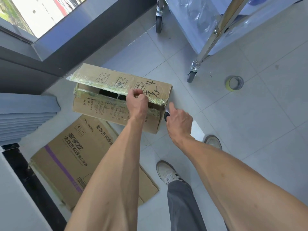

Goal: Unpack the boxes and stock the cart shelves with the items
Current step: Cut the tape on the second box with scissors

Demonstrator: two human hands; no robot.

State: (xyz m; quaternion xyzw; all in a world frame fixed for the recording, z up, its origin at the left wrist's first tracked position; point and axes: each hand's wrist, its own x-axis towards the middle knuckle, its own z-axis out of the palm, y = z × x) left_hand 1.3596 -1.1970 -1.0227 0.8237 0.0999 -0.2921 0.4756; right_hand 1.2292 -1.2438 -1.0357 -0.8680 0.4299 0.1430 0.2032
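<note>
There is one view only, from the camera on my head, wide-angled, so straight edges bow near the borders. It looks steeply down past my forearms, which run in from the bottom edge and fill much of the lower half. My left hand (136, 101) and right hand (179, 121) sit near the middle of the picture, with the cardboard box (115, 97) under and just beyond my fingers. Farther beyond my fingertips, at the top edge, the cart (215, 30) shows only its legs and lower shelf. Behind my hands, toward the bottom, my shoes (166, 172) stand on the tiled floor (250, 130), almost straight below the lens.
</note>
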